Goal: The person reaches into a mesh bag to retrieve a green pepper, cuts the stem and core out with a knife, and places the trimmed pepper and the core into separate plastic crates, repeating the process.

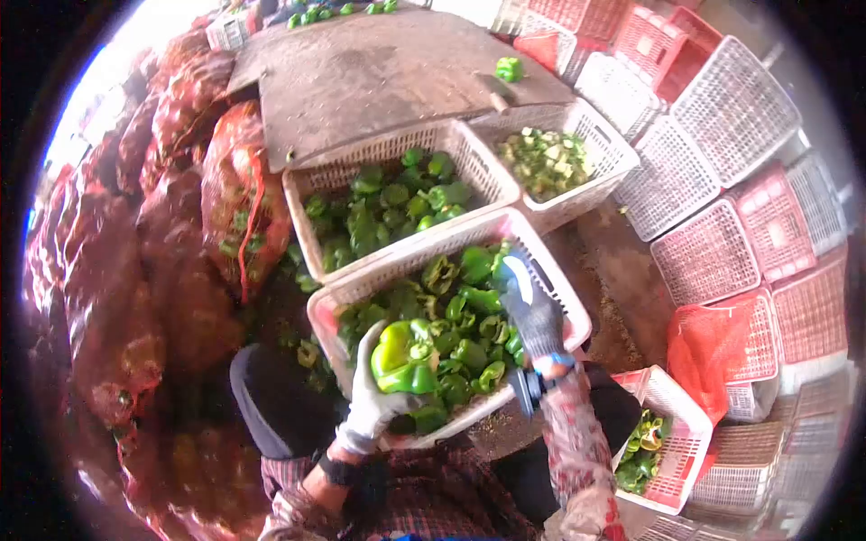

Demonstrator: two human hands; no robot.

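My left hand (377, 388), in a white glove, is wrapped round a green bell pepper (403, 358) with its stem side turned to the right. My right hand (534, 316), in a dark grey glove, is closed on what looks like a knife (520, 278) with a short, bright curved blade. Both hands are over a white plastic crate (451, 427) between my knees. Inside it lie many cut green pepper pieces (468, 352), several of them hollow. The knife hand is at the crate's right side, apart from the pepper.
Beyond stand a crate (298, 200) of whole peppers and a crate (616, 144) of pale chopped bits. A board (361, 81) behind bears a lone pepper (509, 69). Full red mesh sacks (135, 270) line the left. Stacked crates (704, 248) and another pepper crate (690, 451) fill the right.
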